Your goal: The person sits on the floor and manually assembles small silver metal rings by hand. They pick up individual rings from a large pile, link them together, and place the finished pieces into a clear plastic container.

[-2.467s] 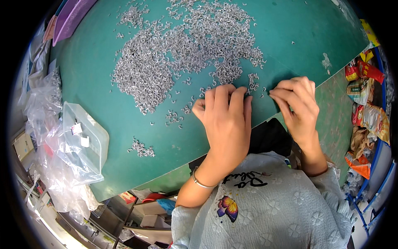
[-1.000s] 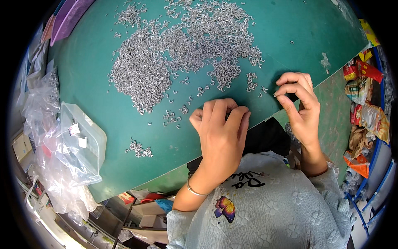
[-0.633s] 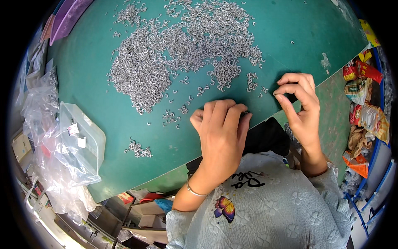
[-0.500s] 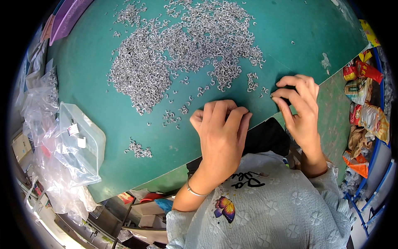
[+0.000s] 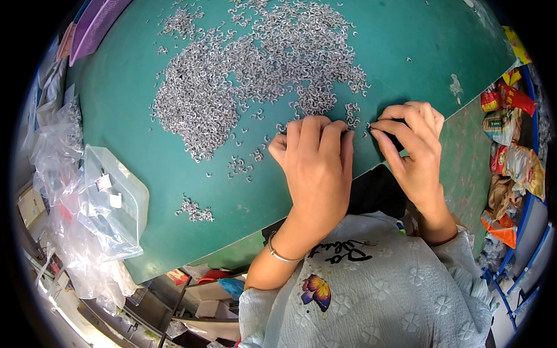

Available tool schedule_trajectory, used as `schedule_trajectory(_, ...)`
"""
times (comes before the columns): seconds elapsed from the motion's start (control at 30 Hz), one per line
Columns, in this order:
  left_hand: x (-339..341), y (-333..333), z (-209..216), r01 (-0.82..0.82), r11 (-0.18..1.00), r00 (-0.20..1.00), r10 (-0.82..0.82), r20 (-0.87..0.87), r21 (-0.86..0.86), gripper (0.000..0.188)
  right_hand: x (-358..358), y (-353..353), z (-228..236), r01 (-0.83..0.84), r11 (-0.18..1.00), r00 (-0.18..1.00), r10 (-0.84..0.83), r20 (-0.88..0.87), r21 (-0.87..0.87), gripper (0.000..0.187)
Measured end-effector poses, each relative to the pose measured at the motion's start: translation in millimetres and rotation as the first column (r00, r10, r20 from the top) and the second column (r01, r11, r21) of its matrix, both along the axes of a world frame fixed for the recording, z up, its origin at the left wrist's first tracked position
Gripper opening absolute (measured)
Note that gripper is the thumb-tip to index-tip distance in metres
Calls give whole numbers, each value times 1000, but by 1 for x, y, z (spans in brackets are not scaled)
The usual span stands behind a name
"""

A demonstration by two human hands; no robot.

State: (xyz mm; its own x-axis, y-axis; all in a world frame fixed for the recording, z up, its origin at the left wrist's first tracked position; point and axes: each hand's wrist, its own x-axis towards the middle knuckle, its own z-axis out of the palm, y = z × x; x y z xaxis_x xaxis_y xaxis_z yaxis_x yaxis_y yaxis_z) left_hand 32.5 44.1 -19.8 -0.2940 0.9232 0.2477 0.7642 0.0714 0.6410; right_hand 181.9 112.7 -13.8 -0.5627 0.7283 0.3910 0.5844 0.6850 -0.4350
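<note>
Many small C-shaped grey metal pieces (image 5: 197,98) lie in a broad heap on the green tabletop (image 5: 232,220). My left hand (image 5: 319,165) is palm down at the heap's near edge, fingers curled under. Its fingertips are hidden, so whatever they hold does not show. To its right, my right hand (image 5: 415,153) has thumb and forefinger pinched together at the tabletop, beside one or two loose pieces. Whether a piece is between those fingertips is too small to tell. A little cluster of pieces (image 5: 352,114) lies between the two hands, just beyond them.
A small separate pile (image 5: 195,210) sits at the near left. Clear plastic bags (image 5: 64,191) and a translucent plastic tub (image 5: 119,197) are along the left edge. A purple basket (image 5: 96,29) stands at the far left. Colourful packets (image 5: 502,130) hang beyond the right edge.
My left hand has moved away from my body, up to the heap's near edge. My right hand has shifted slightly left, its fingertips reaching the loose pieces.
</note>
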Motion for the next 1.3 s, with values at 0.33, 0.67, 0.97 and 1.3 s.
schedule_trajectory(0.33, -4, -8, 2, 29, 999, 998, -28, 55, -23, 13, 4, 4, 1, 72, 985, 997, -75, -15, -156, 16)
schedule_trajectory(0.67, -6, -10, 4, 2, 998, 999, 0, 36, -65, 17, 2, 3, 7, 65, 985, 998, -67, -5, -161, 20)
schedule_trajectory(0.97, -6, -12, 6, 24, 998, 998, -20, 53, -62, 22, 0, 3, 4, 27, 996, 999, -23, 43, -82, 15)
schedule_trajectory(1.3, -2, -14, 15, 70, 992, 959, -97, 267, 108, 31, 6, -1, 11, -165, 830, 950, -11, -312, -532, 7)
